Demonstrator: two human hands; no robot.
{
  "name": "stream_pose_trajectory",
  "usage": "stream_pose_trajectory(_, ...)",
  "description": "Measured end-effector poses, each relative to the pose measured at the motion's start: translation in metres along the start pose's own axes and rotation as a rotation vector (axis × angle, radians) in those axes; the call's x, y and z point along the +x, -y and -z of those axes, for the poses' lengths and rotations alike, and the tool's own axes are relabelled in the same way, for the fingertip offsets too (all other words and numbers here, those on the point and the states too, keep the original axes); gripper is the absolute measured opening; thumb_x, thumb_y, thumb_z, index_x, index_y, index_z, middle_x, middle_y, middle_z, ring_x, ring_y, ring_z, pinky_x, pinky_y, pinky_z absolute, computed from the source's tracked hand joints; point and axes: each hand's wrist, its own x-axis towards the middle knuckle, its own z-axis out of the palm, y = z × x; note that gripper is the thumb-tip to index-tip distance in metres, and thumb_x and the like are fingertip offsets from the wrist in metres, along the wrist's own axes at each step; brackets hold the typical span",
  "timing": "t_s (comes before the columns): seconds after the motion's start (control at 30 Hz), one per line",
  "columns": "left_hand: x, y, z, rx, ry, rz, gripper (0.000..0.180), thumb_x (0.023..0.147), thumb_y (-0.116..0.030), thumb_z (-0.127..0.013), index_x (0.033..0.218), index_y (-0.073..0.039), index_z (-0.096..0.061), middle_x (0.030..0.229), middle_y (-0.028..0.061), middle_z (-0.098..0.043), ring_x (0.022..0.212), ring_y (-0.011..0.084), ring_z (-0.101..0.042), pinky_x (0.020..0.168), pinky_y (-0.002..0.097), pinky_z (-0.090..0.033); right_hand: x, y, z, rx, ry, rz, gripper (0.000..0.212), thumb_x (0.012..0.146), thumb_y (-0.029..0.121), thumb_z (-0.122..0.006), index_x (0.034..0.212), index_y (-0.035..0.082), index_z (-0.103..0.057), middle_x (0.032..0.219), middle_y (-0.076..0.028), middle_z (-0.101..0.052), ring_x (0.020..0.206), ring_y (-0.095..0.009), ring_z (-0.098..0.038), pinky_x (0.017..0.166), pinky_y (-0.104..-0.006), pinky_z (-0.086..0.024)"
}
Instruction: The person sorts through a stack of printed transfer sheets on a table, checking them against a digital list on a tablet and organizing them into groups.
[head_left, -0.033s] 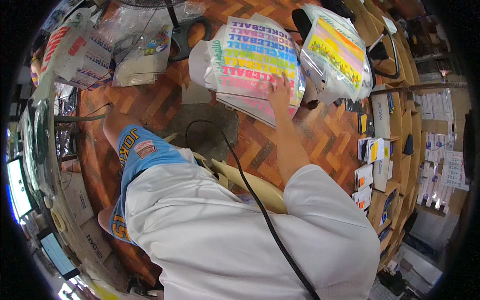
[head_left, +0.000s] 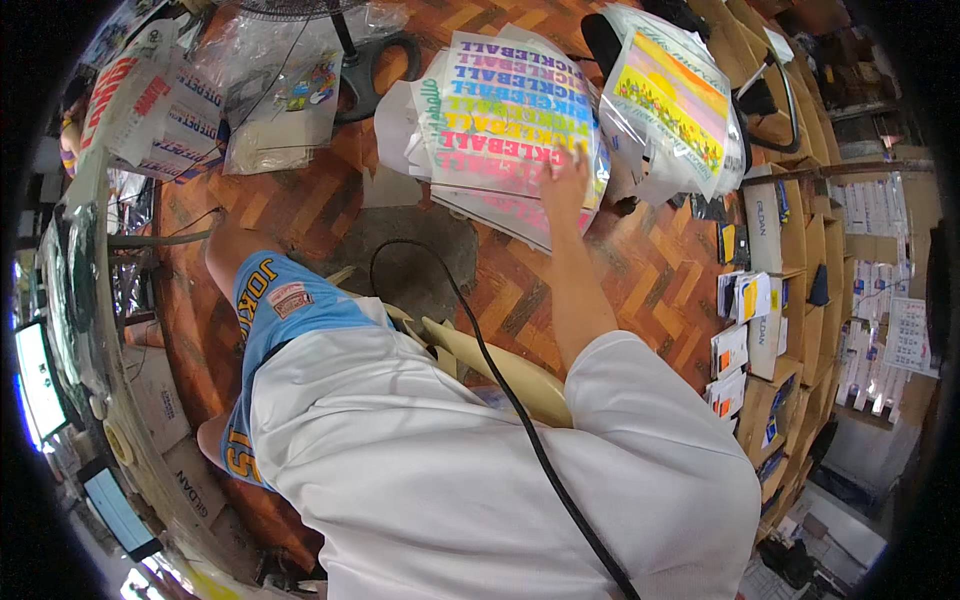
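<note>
My right hand (head_left: 566,182) reaches out over a pile of printed transfer sheets at the top middle. Its fingers are apart and rest on the lower right part of the top sheet (head_left: 497,105), which carries rows of rainbow-coloured lettering. More pale sheets (head_left: 400,125) stick out under it to the left, and others (head_left: 490,210) along its near edge. Just right of the pile, a stack of clear film sheets with a yellow and pink flower-field print (head_left: 668,100) is draped over a dark seat. My left hand is out of view.
Cardboard shelving (head_left: 795,290) with packets runs along the right. A black fan base (head_left: 380,80) stands at the far left of the pile, near plastic bags (head_left: 280,120). A black cable (head_left: 480,340) hangs across the view. A plastic-covered table (head_left: 90,330) with screens lines the left.
My right hand's fingers have shifted slightly on the top sheet. The sheet itself sits a little further left, with more of the green lettering beside it showing.
</note>
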Motion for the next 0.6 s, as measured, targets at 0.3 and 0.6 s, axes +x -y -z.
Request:
stream_pose_trajectory(0.3,0.055,-0.025,0.007,-0.062,0.071,-0.18,0.042,0.101,-0.023,-0.043,0.139,-0.004,-0.049,0.142,0.0143,-0.048,0.133,0.0266,-0.044,0.112,0.0442,-0.033,-0.01,-0.077,0.031,0.146,0.242,-0.727,0.044,0.078,0.032,-0.073,0.106,0.0,-0.063,0.099,-0.019,-0.067,0.085,-0.031,-0.065,0.08,-0.0419,-0.05)
stream_pose_trajectory(0.6,0.115,-0.08,0.005,-0.096,0.086,-0.362,0.046,0.101,-0.03,-0.043,0.143,-0.012,-0.045,0.144,0.0098,-0.047,0.134,0.0274,-0.044,0.112,0.0496,-0.032,0.066,-0.05,0.085,0.946,0.111,-0.949,0.018,0.086,0.017,-0.065,0.094,0.002,-0.066,0.077,-0.006,-0.065,0.061,-0.018,-0.061,0.051,-0.0332,-0.048)
